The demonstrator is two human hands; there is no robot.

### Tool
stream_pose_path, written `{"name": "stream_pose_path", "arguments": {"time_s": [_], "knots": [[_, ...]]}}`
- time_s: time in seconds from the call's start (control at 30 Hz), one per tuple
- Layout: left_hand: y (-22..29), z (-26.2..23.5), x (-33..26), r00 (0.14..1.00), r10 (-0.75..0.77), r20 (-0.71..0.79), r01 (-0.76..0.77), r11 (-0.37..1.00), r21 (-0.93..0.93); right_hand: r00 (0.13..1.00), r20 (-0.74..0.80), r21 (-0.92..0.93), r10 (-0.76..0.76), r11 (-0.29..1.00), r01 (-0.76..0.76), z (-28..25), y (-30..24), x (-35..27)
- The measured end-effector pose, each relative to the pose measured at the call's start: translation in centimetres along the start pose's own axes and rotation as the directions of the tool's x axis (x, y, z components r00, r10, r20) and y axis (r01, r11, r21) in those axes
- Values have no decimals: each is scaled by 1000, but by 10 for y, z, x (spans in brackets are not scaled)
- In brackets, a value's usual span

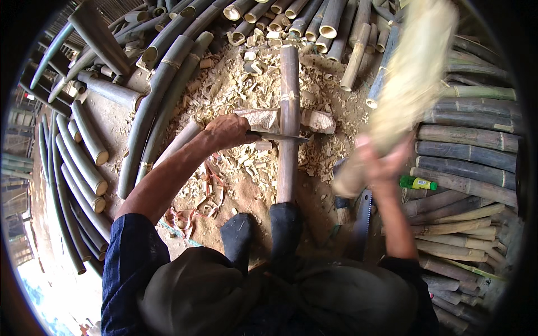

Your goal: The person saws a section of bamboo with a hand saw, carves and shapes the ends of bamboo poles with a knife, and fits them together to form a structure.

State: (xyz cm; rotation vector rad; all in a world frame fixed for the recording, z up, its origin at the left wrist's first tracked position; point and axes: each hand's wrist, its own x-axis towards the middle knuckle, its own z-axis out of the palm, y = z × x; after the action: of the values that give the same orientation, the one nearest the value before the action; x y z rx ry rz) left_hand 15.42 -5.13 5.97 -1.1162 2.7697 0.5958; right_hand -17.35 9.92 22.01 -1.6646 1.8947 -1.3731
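A brown bamboo pole (289, 84) lies lengthwise before me, across a rough wooden block (318, 121). Its near end meets the toe of my dark-covered right foot (286, 225). My left hand (227, 132) is closed around the handle of a knife, which the fingers mostly hide. The knife blade (283, 137) lies crosswise over the pole, its tip reaching past the right side. Raised on the right, my right hand (388, 161) grips a thick pale wooden club (417, 70) near its narrow end. Both club and hand are smeared by motion.
Wood chips and shavings (241, 89) cover the ground around the block. A hand saw (363, 218) and a green bottle with a yellow label (417, 183) are at the right. Bamboo poles (468, 134) lie stacked right, others (159, 106) left and at the back.
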Motion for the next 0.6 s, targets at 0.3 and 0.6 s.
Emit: {"name": "stream_pose_path", "arguments": {"time_s": [0.3, 0.6], "knots": [[-13, 8, 5, 988, -25, 150, 31, 999, -35, 719, 658, -226, 224, 969, -96, -36, -77, 112], [-3, -3, 19, 987, -15, 161, 22, 999, -42, 893, 1, -421, -450, 810, 408, 24, -24, 71]]}}
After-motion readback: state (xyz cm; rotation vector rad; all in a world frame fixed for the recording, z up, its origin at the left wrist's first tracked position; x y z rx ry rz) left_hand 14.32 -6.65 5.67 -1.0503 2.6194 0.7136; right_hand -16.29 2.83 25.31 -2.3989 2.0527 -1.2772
